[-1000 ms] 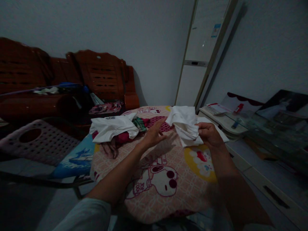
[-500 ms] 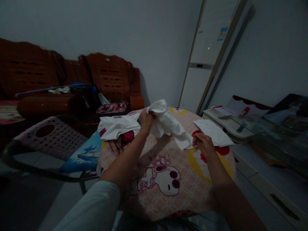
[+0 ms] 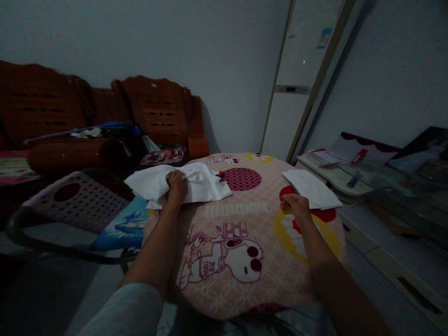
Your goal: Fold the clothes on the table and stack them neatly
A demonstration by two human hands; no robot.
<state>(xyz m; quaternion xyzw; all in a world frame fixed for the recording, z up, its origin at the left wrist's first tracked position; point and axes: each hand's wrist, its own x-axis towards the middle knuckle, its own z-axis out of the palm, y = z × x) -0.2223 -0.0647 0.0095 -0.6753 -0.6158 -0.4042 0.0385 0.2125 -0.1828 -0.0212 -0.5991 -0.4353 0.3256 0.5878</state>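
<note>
My left hand (image 3: 178, 185) is closed on a rumpled white cloth (image 3: 206, 183) at the table's left side. That cloth lies spread over other white fabric (image 3: 154, 205), whose edge shows underneath. Whether the cloth is a garment cannot be made out. At the right side my right hand (image 3: 296, 204) is held with its fingers curled together, above a red and yellow print on the tablecloth (image 3: 224, 294). What its fingers hold, if anything, is hidden. Just beyond it a folded white cloth (image 3: 313, 189) lies flat near the table's right edge.
A chair with a woven back (image 3: 80, 200) and a blue dolphin-print cushion (image 3: 122, 224) stands close on the left. Wooden seats (image 3: 157, 112) line the back wall. To the right is a low cabinet with a glass top (image 3: 388, 186), papers (image 3: 324, 157) and other items on it.
My left hand has carried the white cloth leftward and laid it over the fabric there. The cloth's right end has come away from my right hand, which stays almost in place.
</note>
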